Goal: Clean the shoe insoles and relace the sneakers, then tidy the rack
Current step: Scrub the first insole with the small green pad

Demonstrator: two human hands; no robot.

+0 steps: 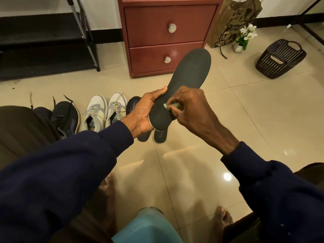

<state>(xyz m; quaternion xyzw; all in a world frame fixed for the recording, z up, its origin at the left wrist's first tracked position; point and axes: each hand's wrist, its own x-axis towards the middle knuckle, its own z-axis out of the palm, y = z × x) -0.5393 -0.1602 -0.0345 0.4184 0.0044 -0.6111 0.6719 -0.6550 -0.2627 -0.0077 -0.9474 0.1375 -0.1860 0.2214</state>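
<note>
Insole [185, 81]: dark grey, held up in front of the red cabinet [166, 37], toe end towards its lower drawer, heel end down in the left hand.
Left hand [146, 112]: curled round the heel half of the insole, thumb along its edge.
Right hand [192, 109]: fingers bunched tight, pinching a small greenish wad [172, 106] against the insole's face. It may be a cloth or a sponge, but it is too small to tell.
White sneakers [105, 111]: a laced pair on the floor, out from the cabinet and to its left.
Dark sneaker [65, 116]: further left of the cabinet, its laces loose on the tiles.
Spare insoles [134, 104]: two dark ones flat on the floor before the cabinet, partly hidden by the left hand.
Rack [43, 41]: black, left of the cabinet by the wall.
Paper bag [235, 21], flowers [246, 34], basket [280, 58]: all right of the cabinet.
Blue tub [147, 228]: well away from the cabinet — between the person's bare feet.
</note>
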